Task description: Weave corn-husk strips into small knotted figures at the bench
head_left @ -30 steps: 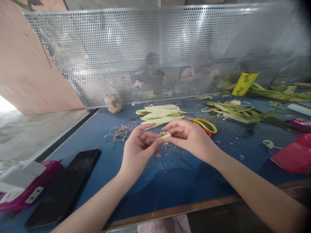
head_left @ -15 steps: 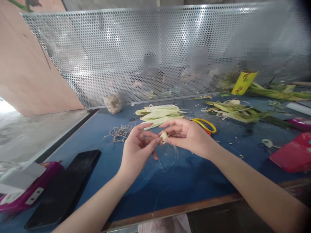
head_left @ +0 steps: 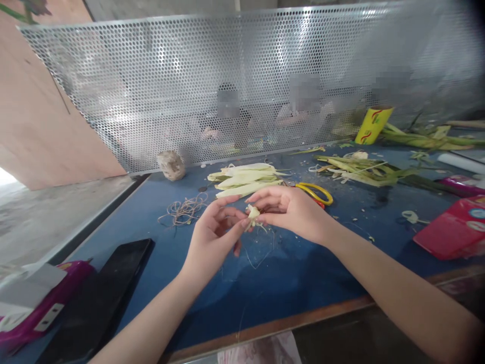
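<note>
Between my two hands is a small pale-yellow piece of corn husk [head_left: 253, 211], bunched up, with thin strands hanging below it. My left hand [head_left: 219, 225] pinches it from the left with thumb and fingers. From the right, my right hand [head_left: 291, 211] pinches the same piece, its fingers curled. A loop of fine thread [head_left: 257, 260] trails beneath over the blue table [head_left: 280, 288]. Just beyond my hands lies a stack of pale green corn husks [head_left: 246, 178]. Scissors with yellow handles [head_left: 314, 192] lie behind my right hand, partly covered by it.
Tangled brown string [head_left: 184, 210] and a whitish lump [head_left: 171, 165] lie left. A black phone [head_left: 102, 298] and a purple power strip [head_left: 68, 293] are near left. Right are green husk scraps [head_left: 356, 169], a yellow roll [head_left: 374, 125] and a red container [head_left: 452, 227]. A perforated metal screen [head_left: 197, 76] stands behind.
The husk piece now shows more of its pale top above my fingertips and more loose strands below. Both hands keep their pinch, and the view has shifted slightly.
</note>
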`<state>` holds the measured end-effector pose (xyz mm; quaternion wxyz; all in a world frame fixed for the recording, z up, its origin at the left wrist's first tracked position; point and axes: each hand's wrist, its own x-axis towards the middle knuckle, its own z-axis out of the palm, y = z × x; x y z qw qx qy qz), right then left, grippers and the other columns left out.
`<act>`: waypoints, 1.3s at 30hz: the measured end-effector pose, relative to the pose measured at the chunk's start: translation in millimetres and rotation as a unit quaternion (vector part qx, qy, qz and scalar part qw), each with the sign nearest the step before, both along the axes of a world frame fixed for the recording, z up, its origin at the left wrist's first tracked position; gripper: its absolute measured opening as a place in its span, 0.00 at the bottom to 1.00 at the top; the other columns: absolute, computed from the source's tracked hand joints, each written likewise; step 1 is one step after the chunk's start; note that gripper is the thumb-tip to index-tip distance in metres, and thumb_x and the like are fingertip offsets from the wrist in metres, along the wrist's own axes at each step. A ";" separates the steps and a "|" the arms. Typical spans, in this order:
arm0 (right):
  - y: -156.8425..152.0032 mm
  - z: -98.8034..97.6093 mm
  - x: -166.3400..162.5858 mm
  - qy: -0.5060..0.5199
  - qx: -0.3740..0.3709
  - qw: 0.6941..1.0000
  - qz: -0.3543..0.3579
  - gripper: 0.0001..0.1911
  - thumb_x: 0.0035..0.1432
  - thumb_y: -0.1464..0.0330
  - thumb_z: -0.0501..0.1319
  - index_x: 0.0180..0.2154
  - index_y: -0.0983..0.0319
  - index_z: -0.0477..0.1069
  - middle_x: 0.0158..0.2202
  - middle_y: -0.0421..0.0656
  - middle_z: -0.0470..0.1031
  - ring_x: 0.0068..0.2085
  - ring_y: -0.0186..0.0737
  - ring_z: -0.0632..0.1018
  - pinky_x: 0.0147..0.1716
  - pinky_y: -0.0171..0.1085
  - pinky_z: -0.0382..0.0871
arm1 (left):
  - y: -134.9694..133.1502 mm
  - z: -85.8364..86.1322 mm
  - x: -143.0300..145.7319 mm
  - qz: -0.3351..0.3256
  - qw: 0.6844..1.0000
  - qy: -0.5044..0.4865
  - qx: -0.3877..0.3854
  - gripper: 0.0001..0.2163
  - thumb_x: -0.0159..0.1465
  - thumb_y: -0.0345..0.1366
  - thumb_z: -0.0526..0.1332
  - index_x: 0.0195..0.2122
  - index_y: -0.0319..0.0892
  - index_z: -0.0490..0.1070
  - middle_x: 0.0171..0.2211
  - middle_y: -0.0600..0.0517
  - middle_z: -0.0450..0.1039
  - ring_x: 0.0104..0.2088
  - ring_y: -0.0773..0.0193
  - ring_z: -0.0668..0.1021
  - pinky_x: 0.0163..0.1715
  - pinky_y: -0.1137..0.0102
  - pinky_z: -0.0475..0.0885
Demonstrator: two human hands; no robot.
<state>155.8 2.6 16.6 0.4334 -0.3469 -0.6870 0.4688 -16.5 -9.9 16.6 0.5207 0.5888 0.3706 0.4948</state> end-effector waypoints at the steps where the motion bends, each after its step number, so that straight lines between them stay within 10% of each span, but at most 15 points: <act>1: 0.5 -0.3 0.6 0.001 0.000 1.000 0.000 0.14 0.49 0.73 0.63 0.41 0.60 0.68 0.35 0.41 0.77 0.37 0.37 0.78 0.38 0.37 0.74 | -0.2 0.3 0.0 -0.002 1.000 0.000 -0.004 0.20 0.52 0.33 0.65 0.46 0.40 0.63 0.27 0.54 0.68 0.23 0.68 0.73 0.10 0.79 0.66; 23: -5.5 0.7 -9.9 0.002 0.014 1.000 0.016 0.18 0.47 0.79 0.62 0.42 0.62 0.67 0.37 0.42 0.76 0.38 0.36 0.78 0.41 0.37 0.74 | 5.0 -6.8 -2.8 0.008 1.000 0.013 -0.003 0.24 0.48 0.32 0.67 0.45 0.42 0.61 0.24 0.58 0.64 0.23 0.67 0.74 0.06 0.81 0.65; 34: -2.3 -4.7 -12.8 0.073 -0.014 0.997 -0.031 0.29 0.44 0.77 0.65 0.48 0.60 0.58 0.35 0.41 0.73 0.37 0.36 0.77 0.39 0.37 0.73 | -1.6 -4.0 -0.4 0.045 0.994 0.055 0.084 0.39 0.51 0.30 0.65 0.60 0.53 0.44 0.41 0.48 0.70 0.24 0.67 0.74 0.07 0.81 0.66; 39: -1.6 -1.5 -9.5 0.042 -0.036 0.998 -0.004 0.20 0.49 0.71 0.63 0.45 0.62 0.62 0.34 0.42 0.74 0.33 0.35 0.78 0.38 0.38 0.73 | 1.2 -2.8 -1.3 0.019 0.999 0.003 0.038 0.38 0.49 0.29 0.66 0.59 0.49 0.48 0.34 0.51 0.71 0.25 0.63 0.77 0.07 0.78 0.68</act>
